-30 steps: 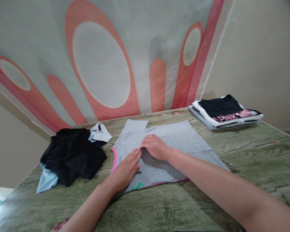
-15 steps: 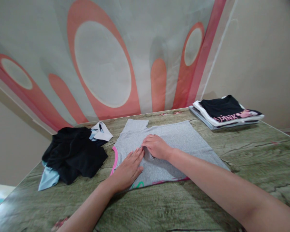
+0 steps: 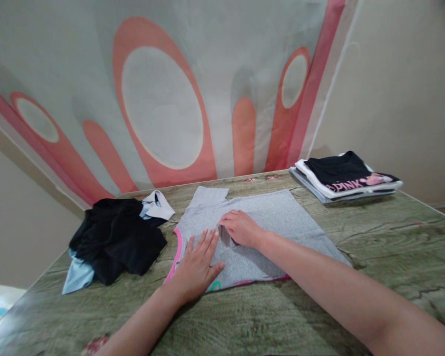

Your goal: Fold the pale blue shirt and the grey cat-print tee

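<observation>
A grey T-shirt (image 3: 282,217) with a pink neckband lies folded lengthwise on the table, its neck toward the left and one sleeve pointing to the back. Green and pink print shows along its near edge. My left hand (image 3: 198,267) rests flat on the shirt near the neckband, fingers spread. Just to its right, my right hand (image 3: 241,227) is closed, pinching a bit of the shirt's fabric near the middle and raising a small fold. The right fingertips almost meet the left ones.
On the left of the wood-patterned table (image 3: 385,247) is a loose heap of black clothes (image 3: 118,237) with light blue cloth and a white collar. A stack of folded clothes (image 3: 341,173), black on top, sits at the back right. A patterned backdrop (image 3: 222,74) rises behind.
My left hand's fingers have spread wider, with the thumb farther out. My right hand keeps its pinch on the grey T-shirt in about the same place. The camera view has shifted slightly.
</observation>
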The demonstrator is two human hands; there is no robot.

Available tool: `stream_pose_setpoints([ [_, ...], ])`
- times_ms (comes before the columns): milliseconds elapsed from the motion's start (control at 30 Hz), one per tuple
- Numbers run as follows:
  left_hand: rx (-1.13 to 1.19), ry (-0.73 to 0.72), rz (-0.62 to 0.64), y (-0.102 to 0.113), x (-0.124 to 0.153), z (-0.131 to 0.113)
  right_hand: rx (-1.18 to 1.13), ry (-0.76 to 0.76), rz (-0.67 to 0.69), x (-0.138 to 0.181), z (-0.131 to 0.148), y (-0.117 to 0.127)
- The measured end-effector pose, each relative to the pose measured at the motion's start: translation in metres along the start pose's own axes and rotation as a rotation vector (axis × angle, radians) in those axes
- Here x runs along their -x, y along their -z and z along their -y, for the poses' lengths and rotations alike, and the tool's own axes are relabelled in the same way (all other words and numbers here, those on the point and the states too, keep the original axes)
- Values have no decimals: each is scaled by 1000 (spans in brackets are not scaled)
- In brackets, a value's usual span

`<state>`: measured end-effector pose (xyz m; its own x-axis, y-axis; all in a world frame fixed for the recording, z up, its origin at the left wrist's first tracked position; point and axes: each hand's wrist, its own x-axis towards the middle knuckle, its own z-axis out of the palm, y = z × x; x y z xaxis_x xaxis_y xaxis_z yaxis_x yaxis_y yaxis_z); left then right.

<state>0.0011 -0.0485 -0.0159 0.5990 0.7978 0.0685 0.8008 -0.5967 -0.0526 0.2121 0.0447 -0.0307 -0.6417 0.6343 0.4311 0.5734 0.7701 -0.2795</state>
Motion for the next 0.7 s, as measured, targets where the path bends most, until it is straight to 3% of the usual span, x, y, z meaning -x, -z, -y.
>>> stream_pose_setpoints([
  [167, -2, 29, 9, -2, 3, 1, 15, -6, 17, -1, -3, 6],
  [400, -27, 39, 26, 5, 4, -1, 41, -37, -60, 4, 6, 60],
  [567, -41, -44, -15, 11, -3, -16, -49, 130, 69, 63, 47, 61],
  [700, -13, -123, 7, 6, -9, -24, -56, 41, 190, 115, 56, 50],
])
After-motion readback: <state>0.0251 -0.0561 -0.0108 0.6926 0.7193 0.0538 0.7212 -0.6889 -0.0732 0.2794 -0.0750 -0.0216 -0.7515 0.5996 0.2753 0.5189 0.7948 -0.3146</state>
